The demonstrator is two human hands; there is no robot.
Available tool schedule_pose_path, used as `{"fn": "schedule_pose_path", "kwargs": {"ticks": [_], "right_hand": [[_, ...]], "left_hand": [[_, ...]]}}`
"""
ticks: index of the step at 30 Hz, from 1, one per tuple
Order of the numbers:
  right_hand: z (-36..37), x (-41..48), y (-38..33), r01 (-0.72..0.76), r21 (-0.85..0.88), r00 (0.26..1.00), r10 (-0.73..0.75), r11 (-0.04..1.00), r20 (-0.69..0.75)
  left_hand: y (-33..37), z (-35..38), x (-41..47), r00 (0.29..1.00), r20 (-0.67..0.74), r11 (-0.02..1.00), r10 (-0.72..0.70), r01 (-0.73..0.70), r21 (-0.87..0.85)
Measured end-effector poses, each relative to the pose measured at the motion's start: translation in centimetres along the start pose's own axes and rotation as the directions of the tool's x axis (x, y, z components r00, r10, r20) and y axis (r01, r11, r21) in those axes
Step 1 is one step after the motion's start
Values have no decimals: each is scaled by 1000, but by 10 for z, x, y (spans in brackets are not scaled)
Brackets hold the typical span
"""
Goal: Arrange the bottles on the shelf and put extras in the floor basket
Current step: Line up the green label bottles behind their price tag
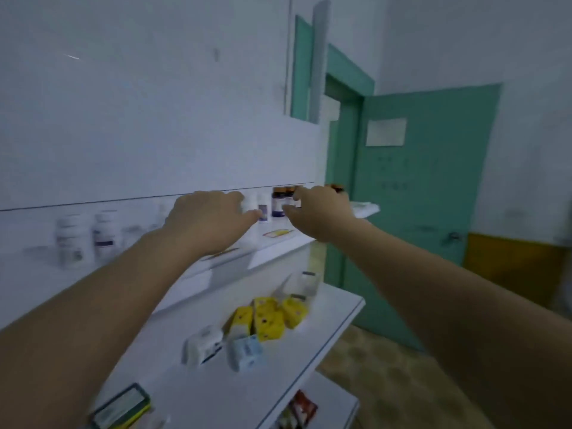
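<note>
Left hand (210, 219): your fingers (235, 198) are curled round a white bottle (250, 205), thumb below and the other fingers over its top.
Right hand (323, 212): thumb and forefinger are spread in a half-open curve at the dark bottles (278, 202). Whether they touch glass cannot be told.
Task items: the white bottle sits within your left fingers. The dark bottles stand just beyond your right fingertips. More white bottles (74, 239) stand well behind your left fingers, toward the wrist side.
Shelf (247, 239): it lies directly beneath both sets of fingers.
Procedure: close on each bottle's body rather than its cap. Lift clear before sliding, since neighbours stand close. Keep each bottle upright when you set it down.
Risk: a sideways sweep of your right fingers would probably tip the dark bottles.
Not visible: the floor basket is out of frame.
Unclear: motion blur hides the labels, the bottle count and the row behind your left fingers.
</note>
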State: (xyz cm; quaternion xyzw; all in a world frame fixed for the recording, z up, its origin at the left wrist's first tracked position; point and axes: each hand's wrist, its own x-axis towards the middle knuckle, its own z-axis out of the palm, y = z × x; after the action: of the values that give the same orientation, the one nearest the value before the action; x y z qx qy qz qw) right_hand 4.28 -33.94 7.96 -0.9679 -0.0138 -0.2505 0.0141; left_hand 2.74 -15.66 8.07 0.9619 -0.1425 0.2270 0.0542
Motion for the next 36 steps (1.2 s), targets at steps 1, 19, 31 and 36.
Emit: {"fn": "schedule_pose_path", "kwargs": {"ticks": [1, 19, 31, 36], "right_hand": [[3, -3, 35, -45, -16, 999, 45, 999, 19], [158, 93, 355, -153, -68, 969, 164, 986, 183], [213, 301, 407, 53, 45, 996, -56, 998, 70], [240, 372, 420, 180, 94, 982, -184, 979, 32]], "left_hand": [[29, 14, 13, 999, 6, 999, 44, -44, -14], [266, 186, 269, 989, 1, 989, 145, -145, -5], [270, 251, 443, 1000, 2, 998, 1, -1, 68], [261, 282, 475, 992, 2, 986, -127, 126, 107]]}}
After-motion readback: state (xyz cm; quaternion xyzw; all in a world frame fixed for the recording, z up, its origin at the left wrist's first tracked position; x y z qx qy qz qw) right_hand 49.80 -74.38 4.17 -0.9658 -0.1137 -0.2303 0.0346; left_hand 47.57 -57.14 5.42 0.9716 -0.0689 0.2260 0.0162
